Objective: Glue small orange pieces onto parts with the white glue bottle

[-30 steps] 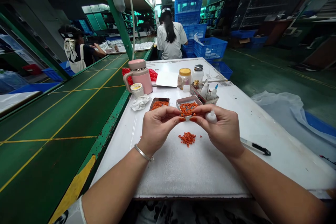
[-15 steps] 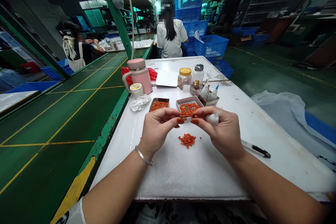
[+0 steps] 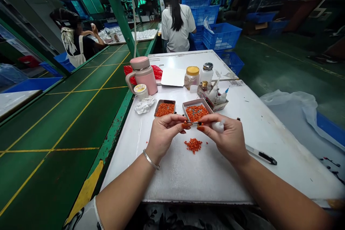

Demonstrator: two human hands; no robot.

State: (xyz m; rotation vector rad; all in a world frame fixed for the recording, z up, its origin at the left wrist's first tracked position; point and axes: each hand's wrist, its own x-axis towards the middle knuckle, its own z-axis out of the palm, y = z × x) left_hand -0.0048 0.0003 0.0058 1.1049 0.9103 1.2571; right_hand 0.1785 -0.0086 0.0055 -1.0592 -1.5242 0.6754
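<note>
Between my two hands a thin dark piece with small orange and black ends (image 3: 193, 122) is held level above the table. My left hand (image 3: 167, 132) pinches its left end between thumb and fingers. The right end is pinched by my right hand (image 3: 225, 133), which also has a small white bottle (image 3: 218, 126) tucked in its palm. Below them lies a loose pile of orange pieces (image 3: 193, 145). Just beyond the hands stand a dark-rimmed tray (image 3: 165, 108) and a white box (image 3: 198, 110), both holding orange pieces.
A pink mug (image 3: 145, 77), jars (image 3: 192, 77) and a bottle holder (image 3: 212, 97) stand at the back. Crumpled tissue (image 3: 145, 105) is at left, a pen (image 3: 261, 155) at right. A green belt (image 3: 81, 115) runs along the left. Two people sit farther off.
The thin dark piece between my fingertips shows more of its length, and my fingertips are slightly farther apart. The camera view has shifted a little.
</note>
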